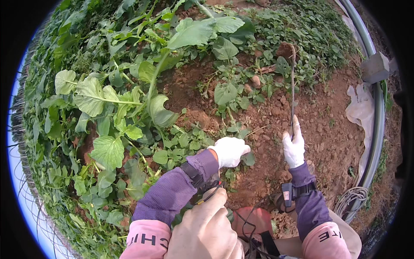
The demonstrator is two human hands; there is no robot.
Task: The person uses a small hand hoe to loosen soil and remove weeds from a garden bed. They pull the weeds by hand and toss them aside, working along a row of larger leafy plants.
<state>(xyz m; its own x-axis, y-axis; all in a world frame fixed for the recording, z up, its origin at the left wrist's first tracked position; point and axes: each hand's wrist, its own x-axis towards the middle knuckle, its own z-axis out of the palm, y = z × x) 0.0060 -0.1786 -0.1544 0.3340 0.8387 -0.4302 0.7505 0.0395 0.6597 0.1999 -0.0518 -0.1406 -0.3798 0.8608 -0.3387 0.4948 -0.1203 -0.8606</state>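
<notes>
My left hand [230, 151], in a white knit glove, is closed around the lower stem of a leafy green plant [240, 129] just above the soil. My right hand [293, 149], gloved the same way, grips the thin handle of a small hand hoe [293, 81], index finger stretched along it. The hoe's rusty blade [284, 50] lies at the far end, among low weeds. Purple striped sleeves cover both forearms, with black straps at the wrists.
Large-leaved plants [110, 152] crowd the left. Dense low weeds [310, 26] grow at the top right. Bare reddish soil [336, 129] lies right of the hoe. A metal pipe [378, 123], a concrete block [375, 67], plastic film [360, 106] and coiled rope [352, 199] line the right edge.
</notes>
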